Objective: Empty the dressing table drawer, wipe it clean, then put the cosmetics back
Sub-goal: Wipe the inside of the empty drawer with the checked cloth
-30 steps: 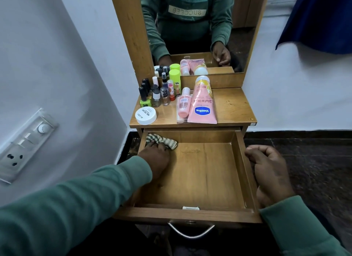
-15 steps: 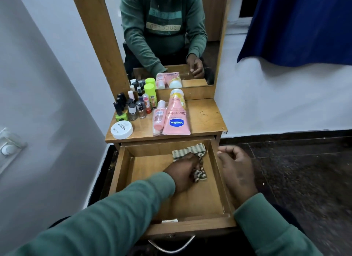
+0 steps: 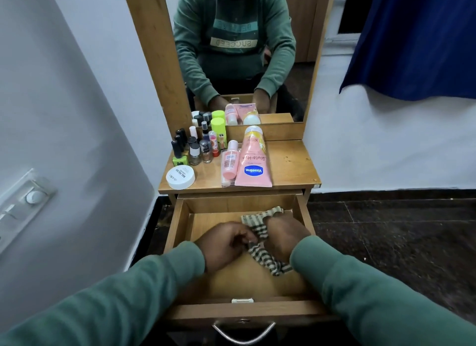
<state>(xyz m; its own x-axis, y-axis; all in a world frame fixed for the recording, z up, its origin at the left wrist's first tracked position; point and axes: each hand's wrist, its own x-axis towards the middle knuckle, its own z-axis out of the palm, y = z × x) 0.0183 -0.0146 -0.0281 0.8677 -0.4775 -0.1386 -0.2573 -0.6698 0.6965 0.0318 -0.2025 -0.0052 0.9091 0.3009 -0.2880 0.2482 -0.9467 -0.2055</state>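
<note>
The wooden drawer is pulled out below the dressing table top. Inside it, my left hand and my right hand both grip a striped green-and-white cloth over the drawer's right half. On the table top lie a pink Vaseline tube, a small pink bottle and a white round jar. Several nail polish bottles and a lime-green bottle stand at the back left.
A mirror rises behind the table top and reflects me. A white wall with a switch plate is close on the left. Dark floor and a blue curtain are to the right. The drawer's metal handle is nearest me.
My left hand swept the cloth from the drawer's back left corner to its right side. My right hand left the drawer's right rim and took hold of the cloth too.
</note>
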